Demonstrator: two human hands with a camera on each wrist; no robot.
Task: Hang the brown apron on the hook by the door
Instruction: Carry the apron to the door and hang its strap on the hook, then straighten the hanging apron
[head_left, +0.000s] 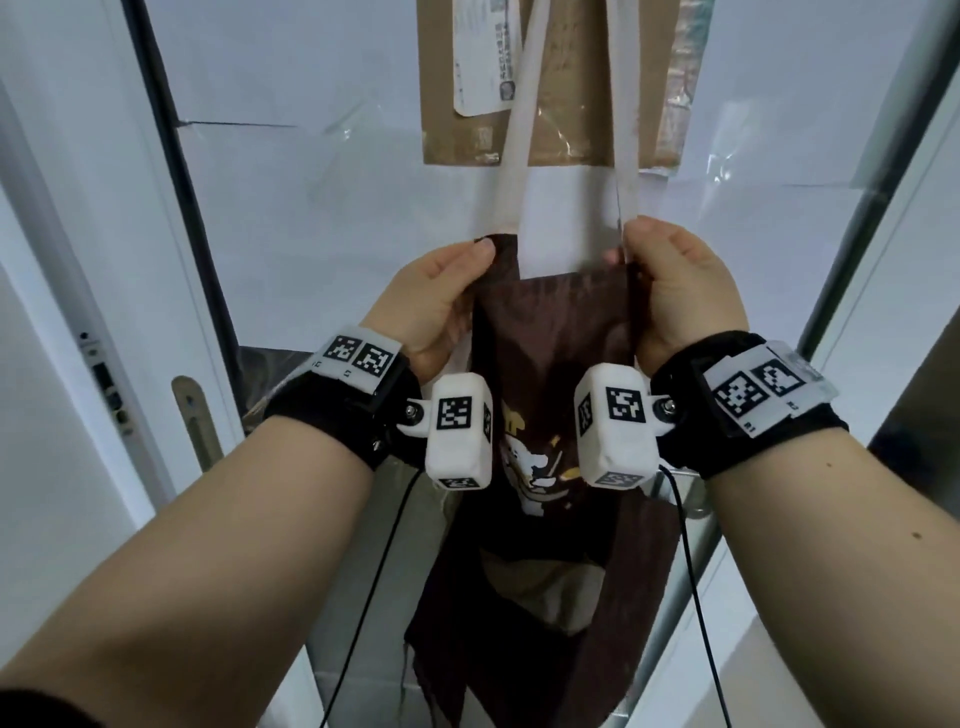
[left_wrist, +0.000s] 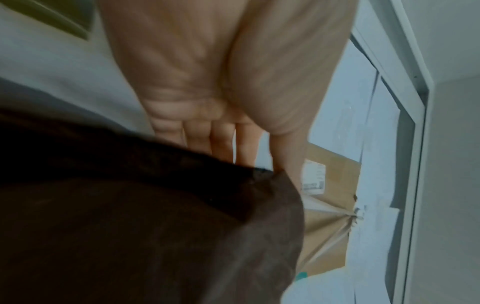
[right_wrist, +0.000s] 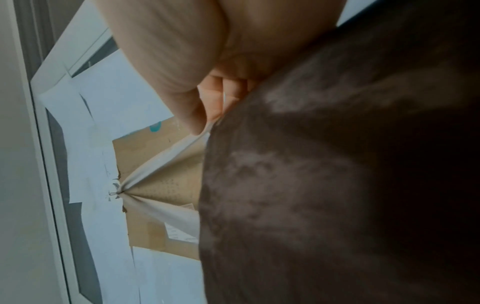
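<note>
The brown apron (head_left: 550, 364) with a cartoon print hangs down in front of the paper-covered door. Its cream neck strap (head_left: 519, 135) runs up over the cardboard and out of the head view; in the right wrist view the neck strap (right_wrist: 155, 170) is caught on a small metal hook (right_wrist: 114, 192). My left hand (head_left: 441, 296) pinches the apron's top left corner, thumb on the cloth. My right hand (head_left: 675, 291) pinches the top right corner where the strap joins. In the left wrist view the apron (left_wrist: 155, 226) fills the lower half below the fingers (left_wrist: 223, 144).
A brown cardboard sheet (head_left: 571, 130) with a white shipping label (head_left: 485, 57) is taped to the door. The white door frame (head_left: 67, 260) with a latch plate stands at the left, and a metal frame edge (head_left: 857, 234) at the right. Black cables hang from both wrist cameras.
</note>
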